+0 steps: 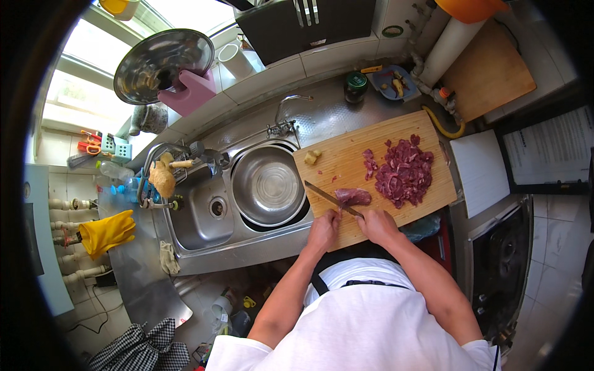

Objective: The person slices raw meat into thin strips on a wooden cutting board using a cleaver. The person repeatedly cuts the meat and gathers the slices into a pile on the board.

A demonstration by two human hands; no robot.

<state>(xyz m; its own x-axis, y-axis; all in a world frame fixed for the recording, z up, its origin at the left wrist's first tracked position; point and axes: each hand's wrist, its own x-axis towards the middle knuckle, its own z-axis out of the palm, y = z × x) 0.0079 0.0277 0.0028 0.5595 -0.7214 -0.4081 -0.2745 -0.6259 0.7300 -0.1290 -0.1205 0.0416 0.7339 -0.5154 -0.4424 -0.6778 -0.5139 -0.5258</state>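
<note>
My right hand (pixel 378 226) grips the handle of a kitchen knife (pixel 325 194), whose blade points up and left over the wooden cutting board (pixel 366 125). Under and beside the blade lies an uncut piece of raw red meat (pixel 356 196). Just below it, my left hand (pixel 325 228) has its fingers closed on a thin strip at the meat's near end; the fingertips are partly hidden. To the right sits a heap of sliced meat (pixel 403 171), with a smaller group of slices (pixel 370 164) beside it. Pale yellow chunks, perhaps ginger (pixel 312 156), rest at the board's upper left.
Left of the board is a double sink (pixel 199 241) with a steel basin (pixel 269 183) in one bowl. A dark jar with a green lid (pixel 356 86) and a blue dish (pixel 394 83) stand behind. A gas stove (pixel 501 264) is at right. Yellow rubber gloves (pixel 106 232) hang at left.
</note>
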